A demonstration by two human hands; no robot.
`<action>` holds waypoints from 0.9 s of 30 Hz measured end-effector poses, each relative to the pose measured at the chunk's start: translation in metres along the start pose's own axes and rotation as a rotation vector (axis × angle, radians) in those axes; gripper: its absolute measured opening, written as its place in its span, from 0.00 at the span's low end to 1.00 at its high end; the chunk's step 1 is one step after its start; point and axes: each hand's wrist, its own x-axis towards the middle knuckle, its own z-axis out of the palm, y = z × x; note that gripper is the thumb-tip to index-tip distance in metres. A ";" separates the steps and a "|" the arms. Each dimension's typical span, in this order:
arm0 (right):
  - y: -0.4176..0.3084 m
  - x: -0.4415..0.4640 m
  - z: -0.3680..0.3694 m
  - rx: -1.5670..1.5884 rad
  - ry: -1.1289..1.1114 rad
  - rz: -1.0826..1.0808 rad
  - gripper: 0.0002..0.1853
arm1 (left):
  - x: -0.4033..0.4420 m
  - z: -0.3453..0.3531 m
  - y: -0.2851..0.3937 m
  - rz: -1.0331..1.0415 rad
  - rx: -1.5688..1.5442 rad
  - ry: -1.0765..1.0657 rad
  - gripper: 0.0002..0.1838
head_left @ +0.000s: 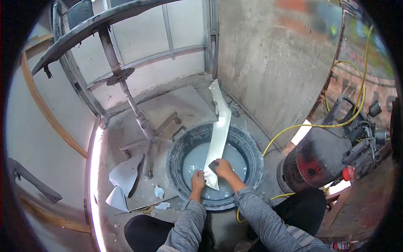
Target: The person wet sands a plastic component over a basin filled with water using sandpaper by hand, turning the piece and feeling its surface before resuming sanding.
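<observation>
A long, curved, pale panel (220,130) stands tilted over a round dark tub (174,168) of cloudy water (193,159). Its lower end is over the water, and its upper end reaches past the tub's far rim. My left hand (198,180) is closed on the panel's left edge near the bottom. In my right hand (224,169) is a small dark pad (213,166), pressed against the panel's face close to its right edge.
A dark tank (317,153) with fittings and a yellow hose (294,126) stands at the right. On the left are a metal stand (145,126) and white broken pieces (126,174). A large board (273,63) leans behind the tub.
</observation>
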 end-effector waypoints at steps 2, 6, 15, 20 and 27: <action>0.002 0.000 0.001 -0.033 0.000 -0.048 0.14 | -0.002 -0.003 0.008 -0.022 -0.046 -0.054 0.14; -0.010 0.006 -0.017 -0.141 -0.123 -0.111 0.16 | -0.017 -0.007 0.023 0.108 -0.037 -0.103 0.15; -0.084 0.019 -0.089 -0.668 -0.309 -0.552 0.08 | -0.030 -0.016 0.059 0.299 0.039 -0.191 0.15; -0.122 0.016 -0.123 -0.776 -0.393 -0.758 0.09 | -0.021 -0.027 0.117 0.264 0.254 -0.442 0.16; -0.071 0.006 -0.143 -0.717 -0.290 -0.834 0.10 | -0.031 -0.067 0.241 0.165 0.466 -0.560 0.22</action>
